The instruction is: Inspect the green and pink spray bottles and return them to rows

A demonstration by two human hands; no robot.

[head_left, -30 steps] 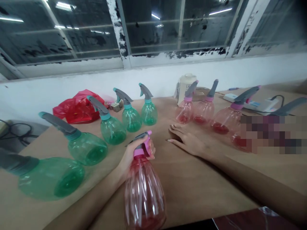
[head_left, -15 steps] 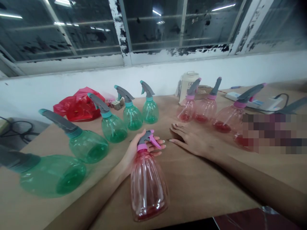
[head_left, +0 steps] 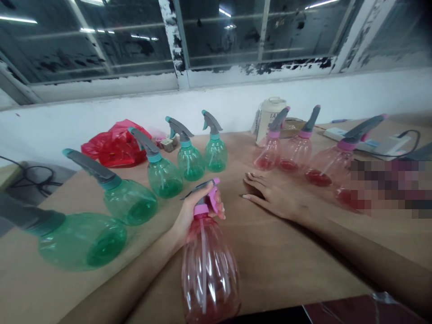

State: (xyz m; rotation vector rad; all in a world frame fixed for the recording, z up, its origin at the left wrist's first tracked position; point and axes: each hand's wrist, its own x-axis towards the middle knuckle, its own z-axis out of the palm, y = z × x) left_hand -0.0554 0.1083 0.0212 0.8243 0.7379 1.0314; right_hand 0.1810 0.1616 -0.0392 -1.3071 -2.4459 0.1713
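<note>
A clear pink spray bottle (head_left: 211,270) with a grey and pink trigger head is in front of me, a straw visible inside it. My left hand (head_left: 192,209) is wrapped round its neck and head, thumb along the top and fingers curled at the pink trigger. To the right, my right hand (head_left: 270,193) lies on the table with its fingers stretched out, touching no bottle. Several green spray bottles, the nearest one (head_left: 81,243) large in view, curve along the left side. Several more pink spray bottles, including one (head_left: 327,166), stand on the right, past my right hand.
A red plastic bag (head_left: 116,146) sits at the back left of the brown table (head_left: 276,256). At the back stands a cream canister (head_left: 272,114), with a white power strip (head_left: 367,141) to its right. Black cables (head_left: 40,177) hang left of the table.
My left fingers have closed in on the trigger, and the pink bottle has come lower and nearer in view. My right hand stays on the table. The whole view has shifted slightly.
</note>
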